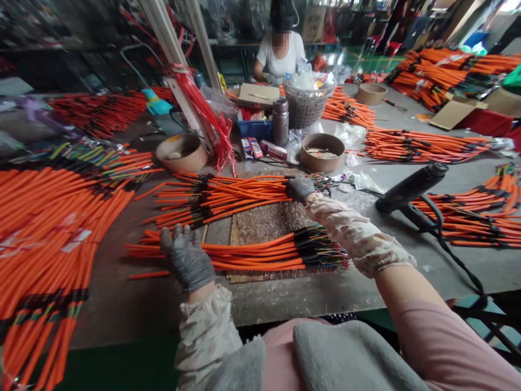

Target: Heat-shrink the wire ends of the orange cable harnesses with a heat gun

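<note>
Gripping far orange cable bundle with right hand, fingers clenched near its wire end; left hand open, spread just above near bundle. Both bundles lie lengthwise left-right across worktop, near one closer to left hand.

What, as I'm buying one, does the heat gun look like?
The black plastic-looking heat gun lies on its side on the grey bench, its round nozzle end pointing up to the right. Its curved handle leans over an orange cable bundle, and a black cord trails from it toward the bench edge. No hand touches it.
</note>
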Tool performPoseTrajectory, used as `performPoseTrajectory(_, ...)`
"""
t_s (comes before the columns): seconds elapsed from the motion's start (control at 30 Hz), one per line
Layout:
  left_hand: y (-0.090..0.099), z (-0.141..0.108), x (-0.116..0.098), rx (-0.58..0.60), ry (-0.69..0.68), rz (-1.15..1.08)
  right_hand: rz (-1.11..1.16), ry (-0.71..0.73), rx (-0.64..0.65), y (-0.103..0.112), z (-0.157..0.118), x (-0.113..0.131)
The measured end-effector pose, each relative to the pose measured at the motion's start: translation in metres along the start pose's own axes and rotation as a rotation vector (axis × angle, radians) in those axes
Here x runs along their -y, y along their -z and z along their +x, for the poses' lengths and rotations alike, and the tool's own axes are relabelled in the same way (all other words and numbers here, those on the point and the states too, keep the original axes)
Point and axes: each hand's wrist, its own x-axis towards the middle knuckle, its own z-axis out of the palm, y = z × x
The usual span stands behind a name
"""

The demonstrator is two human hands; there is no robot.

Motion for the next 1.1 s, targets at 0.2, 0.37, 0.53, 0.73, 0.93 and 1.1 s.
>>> performPoseTrajectory(0.2,-0.01,0.004,0.009,-0.046,0.022,-0.047,-0.074,-0.121,-0.159,-0.002,-0.004,-0.003)
performPoseTrajectory(0.37,-0.044,0.003,0.009,0.014,0.079,-0.077,-0.248,-0.147,-0.006,-0.01,-0.01,0.007)
performPoseTrajectory(0.53,-0.087,0.006,0.009,0.035,0.268,-0.228,-0.342,-0.125,0.093,0.01,-0.019,0.023)
performPoseTrajectory(0.73,-0.148,0.053,0.012,0.004,0.91,-0.426,-0.353,0.013,-0.148,0.05,-0.057,0.05)
performPoseTrajectory(0.93,-0.18,0.075,-0.033,0.229,0.514,-0.817,0.165,0.12,-0.307,0.058,-0.082,0.032)
performPoseTrajectory(1.1,-0.176,0.035,-0.084,0.415,0.245,-0.853,0.528,0.193,-0.175,0.066,-0.094,0.029)
